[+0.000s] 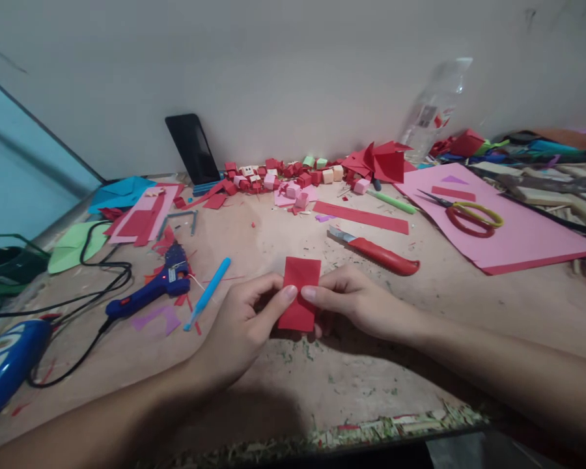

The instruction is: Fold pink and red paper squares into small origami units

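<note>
A small red paper rectangle (300, 270) is held upright above the near middle of the table. My left hand (247, 319) grips its left edge, thumb on the front face and fingers behind. From the other side my right hand (354, 299) pinches it the same way, the two thumb tips nearly meeting. Most fingers are hidden behind the paper. A blue pen-like tool (208, 294) lies left of my left hand. Beyond my right hand rests a red-handled utility knife (383, 254), its blade showing, with a red paper strip (361, 217) behind it.
A blue glue gun (151, 286) with a black cord lies at left. Small folded paper cubes (297, 176) line the wall beside a leaning phone (192, 150). Scissors (473, 216) lie on pink paper (527, 228) at right, near a plastic bottle (434, 107). Scraps edge the table front.
</note>
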Tool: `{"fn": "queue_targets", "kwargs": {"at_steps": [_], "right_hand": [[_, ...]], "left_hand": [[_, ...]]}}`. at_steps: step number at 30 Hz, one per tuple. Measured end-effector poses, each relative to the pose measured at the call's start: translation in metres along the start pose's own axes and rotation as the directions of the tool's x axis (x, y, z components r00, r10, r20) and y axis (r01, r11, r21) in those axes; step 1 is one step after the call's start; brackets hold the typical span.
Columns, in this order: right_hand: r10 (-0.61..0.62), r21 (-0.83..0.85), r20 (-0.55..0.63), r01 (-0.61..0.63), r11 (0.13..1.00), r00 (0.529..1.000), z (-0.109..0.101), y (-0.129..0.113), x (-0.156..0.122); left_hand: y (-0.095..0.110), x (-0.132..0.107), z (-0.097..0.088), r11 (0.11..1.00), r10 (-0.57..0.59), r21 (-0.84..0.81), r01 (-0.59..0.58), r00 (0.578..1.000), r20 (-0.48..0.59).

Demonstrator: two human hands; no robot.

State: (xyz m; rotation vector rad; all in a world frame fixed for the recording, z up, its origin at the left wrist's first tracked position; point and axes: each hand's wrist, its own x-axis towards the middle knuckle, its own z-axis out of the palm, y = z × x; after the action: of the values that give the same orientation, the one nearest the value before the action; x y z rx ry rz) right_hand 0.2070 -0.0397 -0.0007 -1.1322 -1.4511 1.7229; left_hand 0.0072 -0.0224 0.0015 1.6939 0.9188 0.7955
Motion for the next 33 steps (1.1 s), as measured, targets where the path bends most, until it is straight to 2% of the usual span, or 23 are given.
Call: {"fn": "queue_targets", "kwargs": {"at_steps": [12, 17, 23, 33], "right_hand": [[0.052, 0.113, 0.001, -0.052, 0.992, 0.999, 0.0020, -0.0018, 0.0006], [0.000, 0.132, -0.040, 0.005, 0.991, 0.999, 0.0010, -0.0005, 0.0023], [-0.046, 0.110, -0.042, 0.051, 0.993, 0.998, 0.0011, 0.0026, 0.0029], [-0.078, 0.296, -0.110, 0.108, 0.949, 0.991, 0.0020, 0.0069, 0.0048]], "left_hand": [[0.0018, 0.0000, -0.0012, 1.000, 0.009, 0.019, -0.009, 0.999, 0.034], [0.0047, 0.0004, -0.0001, 0.999, 0.021, -0.040, -0.016, 0.994, 0.107], [0.0050, 0.0019, 0.0003, 0.995, 0.038, -0.091, -0.027, 0.991, 0.125], [0.0067, 0.0004, 0.0001, 0.996, 0.015, -0.087, -0.003, 0.990, 0.140]]}}
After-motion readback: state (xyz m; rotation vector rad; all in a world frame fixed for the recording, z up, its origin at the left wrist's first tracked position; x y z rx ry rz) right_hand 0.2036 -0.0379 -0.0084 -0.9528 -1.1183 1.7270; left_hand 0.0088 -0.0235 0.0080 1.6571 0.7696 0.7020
